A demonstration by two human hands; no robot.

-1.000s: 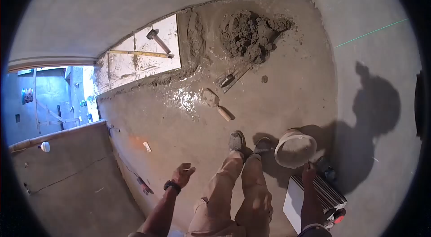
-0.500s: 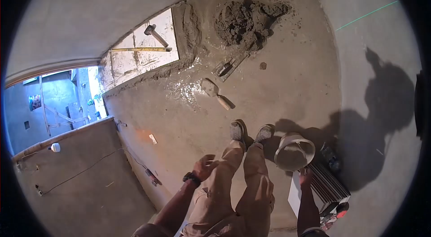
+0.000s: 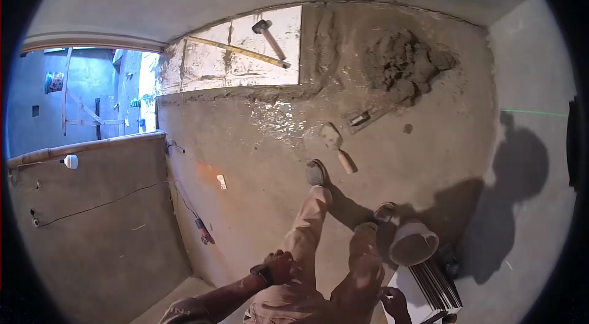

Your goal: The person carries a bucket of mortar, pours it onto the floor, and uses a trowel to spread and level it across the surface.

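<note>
My left hand [image 3: 282, 266], with a watch at its wrist, is over my left thigh; its fingers are bent and I cannot make out anything in them. Near the white side of the tile stack [image 3: 432, 287], low on the right, is my right hand [image 3: 391, 299], its fingers curled and partly dark. A pale bucket [image 3: 414, 244] stands just above the stack, beside my right foot [image 3: 384, 212]. Ahead of my feet lie a trowel [image 3: 332, 137] with a wooden handle and a flat float [image 3: 368, 119].
A heap of wet mortar [image 3: 405, 66] lies at the upper right. Laid tiles [image 3: 245, 72] at the upper left carry a hammer [image 3: 270, 38] and a yellow level [image 3: 239, 51]. A red tool [image 3: 204, 232] and cable lie left, by a low wall [image 3: 110, 201].
The view has turned and shifted. My feet are further apart, with the left one forward. My right hand has come away from the bucket's near side and is lower, beside the tile stack.
</note>
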